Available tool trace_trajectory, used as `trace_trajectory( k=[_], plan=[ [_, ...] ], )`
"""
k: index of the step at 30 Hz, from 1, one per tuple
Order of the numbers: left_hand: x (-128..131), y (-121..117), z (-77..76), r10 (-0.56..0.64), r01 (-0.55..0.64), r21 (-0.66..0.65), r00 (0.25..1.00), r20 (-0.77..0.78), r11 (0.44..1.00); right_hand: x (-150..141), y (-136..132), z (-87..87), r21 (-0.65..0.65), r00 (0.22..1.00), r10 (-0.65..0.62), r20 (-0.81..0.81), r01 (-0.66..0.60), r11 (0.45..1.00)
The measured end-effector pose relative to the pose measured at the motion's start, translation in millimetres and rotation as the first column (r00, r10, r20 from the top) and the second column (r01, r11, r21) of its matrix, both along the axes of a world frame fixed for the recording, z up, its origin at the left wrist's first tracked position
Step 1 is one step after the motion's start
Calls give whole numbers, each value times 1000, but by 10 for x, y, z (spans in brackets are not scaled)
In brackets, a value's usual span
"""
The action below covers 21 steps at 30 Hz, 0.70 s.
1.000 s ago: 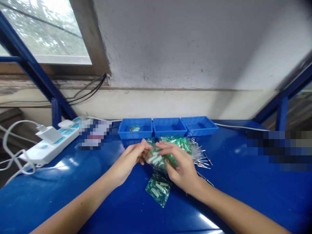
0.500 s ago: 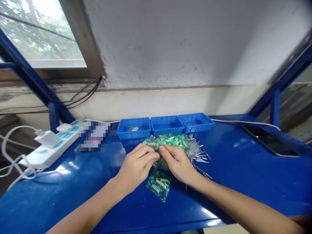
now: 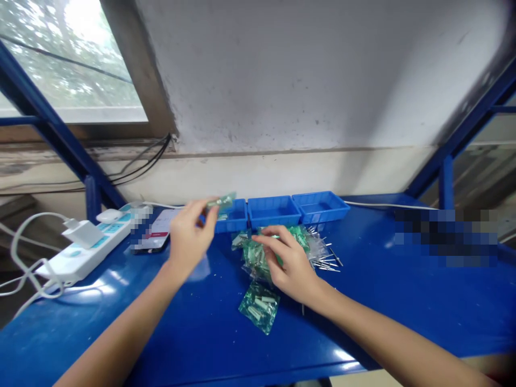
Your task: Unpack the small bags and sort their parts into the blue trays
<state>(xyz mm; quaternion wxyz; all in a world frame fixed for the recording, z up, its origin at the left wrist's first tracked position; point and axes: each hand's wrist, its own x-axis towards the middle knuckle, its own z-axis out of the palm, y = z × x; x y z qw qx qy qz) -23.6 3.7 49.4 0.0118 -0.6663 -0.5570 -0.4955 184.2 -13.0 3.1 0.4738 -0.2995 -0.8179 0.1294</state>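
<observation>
My left hand [image 3: 189, 234] is raised in front of the left blue tray [image 3: 237, 216]. Pinched between its thumb and fingers is a small green plastic bag [image 3: 223, 201] with pale pieces inside. My right hand [image 3: 288, 263] hovers over a pile of green bags [image 3: 253, 255], fingers stretched and apart, with nothing visible in them. Nearer to me lies another green bag [image 3: 260, 307] holding several white plug-like pieces. Thin metal rods [image 3: 328, 263] stick out at the right of the pile, partly hidden by a clear bag.
Two more blue trays, a middle one [image 3: 274, 210] and a right one [image 3: 320, 207], line up along the wall. On the left are a white power strip [image 3: 86, 244] with cables and a phone [image 3: 159, 228]. A blurred-out dark object [image 3: 447, 236] lies at the right.
Both hands were together over the pile. Now my left hand has moved left and up with the small green bag, while my right hand has come apart from it and its fingers have spread.
</observation>
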Motion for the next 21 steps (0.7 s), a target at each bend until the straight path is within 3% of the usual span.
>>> trace_trajectory(
  k=[2,4,5,7,10,13,17,19,21],
  plan=[
    [-51,80,47,136,-109,150,975,-178,983,13,17,17,-18,999,-36,-26,36,999],
    [-46,97,-22,164,-118,185,953,-254,976,21,32,26,-19,998,-60,-32,60,998],
    [-26,87,-98,92,-55,131,950,-298,990,23,37,29,-17,997,-70,-31,70,997],
    [26,57,-291,-169,136,-114,907,-385,984,22,41,37,-9,996,-87,-28,87,996],
    [67,55,-540,-333,197,-342,852,-405,919,16,32,49,-4,995,-98,-16,98,995],
    [42,96,-607,-384,170,-456,817,-430,873,5,16,52,-6,996,-88,9,88,996],
    [9,79,-482,-230,-15,-449,844,-485,893,-8,-8,42,-37,997,-62,44,64,997],
    [25,28,-399,-98,-87,-361,881,-463,928,-13,-21,50,-76,997,-48,58,52,996],
    [70,-36,-336,-30,-52,-201,922,-387,978,-20,-35,72,-163,999,-24,38,30,986]
  ],
)
